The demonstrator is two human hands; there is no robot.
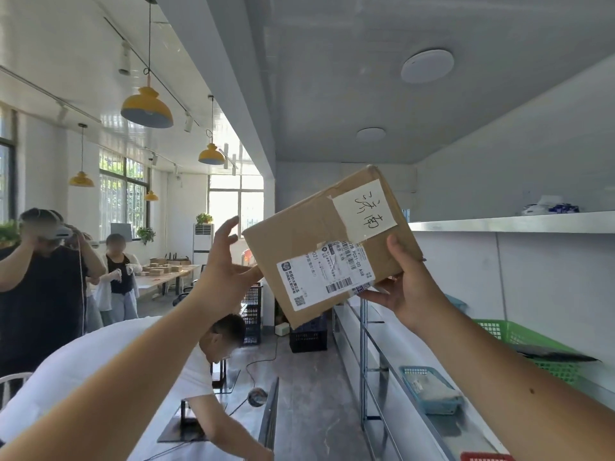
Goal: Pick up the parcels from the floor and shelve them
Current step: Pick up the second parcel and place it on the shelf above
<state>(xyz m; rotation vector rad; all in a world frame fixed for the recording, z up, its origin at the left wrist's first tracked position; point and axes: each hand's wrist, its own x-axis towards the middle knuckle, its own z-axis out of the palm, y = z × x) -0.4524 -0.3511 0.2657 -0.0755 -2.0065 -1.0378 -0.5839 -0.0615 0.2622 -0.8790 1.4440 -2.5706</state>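
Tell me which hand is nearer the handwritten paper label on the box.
Right. The right hand grips the box edge just below the label, thumb close beneath it. The left hand is at the box's opposite, left edge, fingers spread.

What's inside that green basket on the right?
A dark flat item lies across the green basket; what it is, I cannot tell. The right arm covers its near part, and the mesh walls hide the bottom.

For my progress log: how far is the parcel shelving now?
Done: one parcel is off the floor. In hand: the right hand grips it, raised near the upper shelf; the left hand open beside it. Left: setting it on a shelf; other floor parcels not visible.
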